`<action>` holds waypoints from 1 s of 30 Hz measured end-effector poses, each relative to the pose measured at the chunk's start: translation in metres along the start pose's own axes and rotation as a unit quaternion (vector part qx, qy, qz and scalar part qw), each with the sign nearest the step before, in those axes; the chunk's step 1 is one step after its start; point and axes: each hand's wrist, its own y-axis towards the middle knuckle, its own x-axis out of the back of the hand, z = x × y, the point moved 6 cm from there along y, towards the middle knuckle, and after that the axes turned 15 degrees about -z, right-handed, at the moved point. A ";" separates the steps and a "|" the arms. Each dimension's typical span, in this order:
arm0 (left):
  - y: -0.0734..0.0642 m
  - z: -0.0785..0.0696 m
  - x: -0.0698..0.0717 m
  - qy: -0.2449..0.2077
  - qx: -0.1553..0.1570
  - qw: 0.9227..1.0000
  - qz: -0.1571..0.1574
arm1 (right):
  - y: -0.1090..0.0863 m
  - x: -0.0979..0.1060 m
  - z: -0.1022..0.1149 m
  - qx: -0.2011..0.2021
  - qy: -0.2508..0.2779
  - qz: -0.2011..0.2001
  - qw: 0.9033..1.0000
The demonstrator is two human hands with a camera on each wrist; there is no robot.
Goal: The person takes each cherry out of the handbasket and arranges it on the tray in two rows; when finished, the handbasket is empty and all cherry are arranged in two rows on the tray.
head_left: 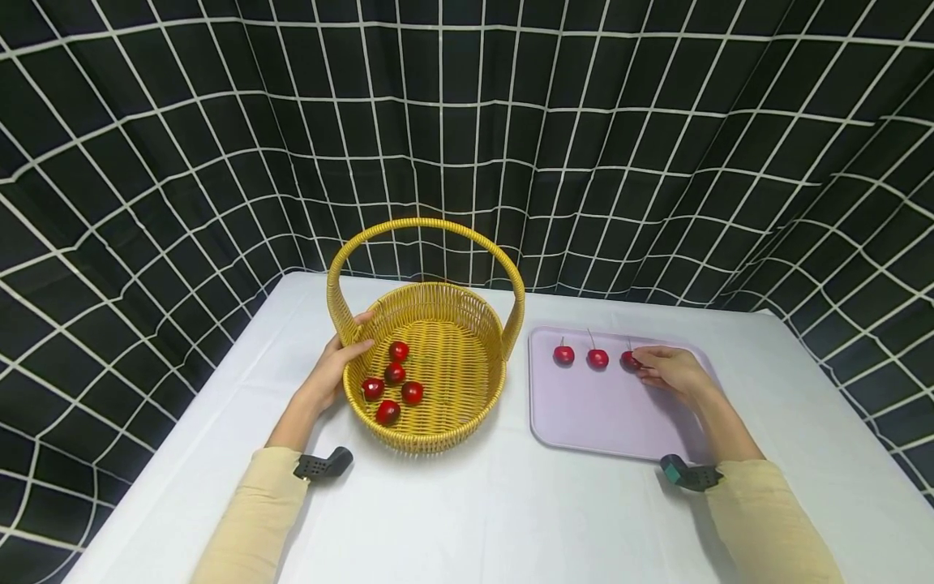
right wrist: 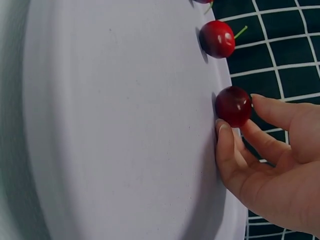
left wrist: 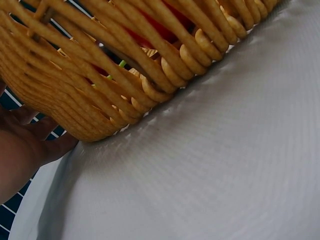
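My left hand (head_left: 337, 363) grips the left side of a yellow wicker basket (head_left: 467, 426), thumb over the rim near the base of the tall handle. In the left wrist view its fingers (left wrist: 50, 145) lie against the woven wall. Several dark red cherries (head_left: 395, 373) rest on the basket's floor, toward the left. On the lilac tray (head_left: 591, 418), my right hand (head_left: 674, 371) pinches a cherry (right wrist: 233, 106) between thumb and fingertips at the far edge. Two more cherries, one in the middle (head_left: 597, 358) and one at the left (head_left: 563, 354), sit in line with it, stems up.
A white cloth (head_left: 467, 519) covers the table under the basket and tray. Black curtain with a white grid (head_left: 452, 130) hangs behind and at both sides. The basket's arched handle (head_left: 426, 223) rises high over its opening. A dark wrist device (head_left: 324, 464) is on each forearm.
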 end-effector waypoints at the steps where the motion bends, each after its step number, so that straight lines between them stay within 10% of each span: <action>1: 0.000 0.000 0.000 0.000 0.000 1.000 0.000 | 0.000 0.000 0.000 -0.001 -0.005 -0.004 1.000; 30: -0.001 0.000 0.000 0.006 -0.002 1.000 0.002 | 0.006 0.000 0.001 0.013 -0.057 -0.031 0.998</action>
